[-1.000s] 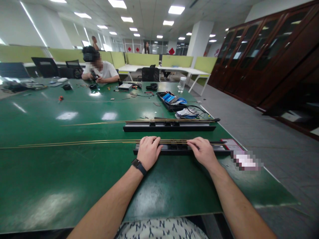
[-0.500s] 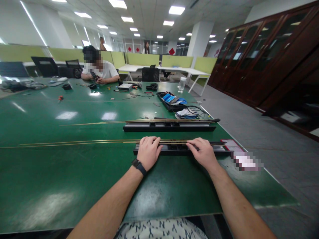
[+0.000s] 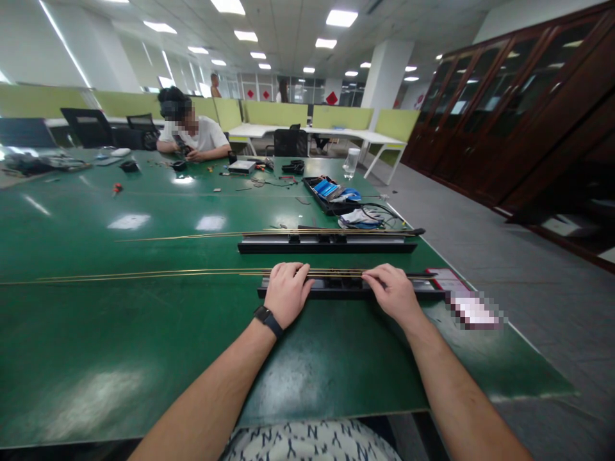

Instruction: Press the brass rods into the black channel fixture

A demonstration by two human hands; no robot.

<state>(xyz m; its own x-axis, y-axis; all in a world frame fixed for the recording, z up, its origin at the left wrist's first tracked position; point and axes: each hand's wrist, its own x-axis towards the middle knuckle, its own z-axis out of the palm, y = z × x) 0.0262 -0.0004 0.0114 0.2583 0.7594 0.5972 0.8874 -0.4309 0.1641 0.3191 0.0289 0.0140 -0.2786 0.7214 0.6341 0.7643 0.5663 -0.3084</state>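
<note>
Little has changed over the last second: our right hand [image 3: 394, 291] sits perhaps a touch farther right, while our left hand [image 3: 287, 291] keeps its place, so the work seems to be at a slow, careful point. The golden rods [image 3: 336, 276] lie along the near black rail [image 3: 341, 294] and run far left over the table [image 3: 144, 346]. Our right fingers pinch narrowly on them; our left hand lies palm down over them, its grip hidden, so we cannot tell.
</note>
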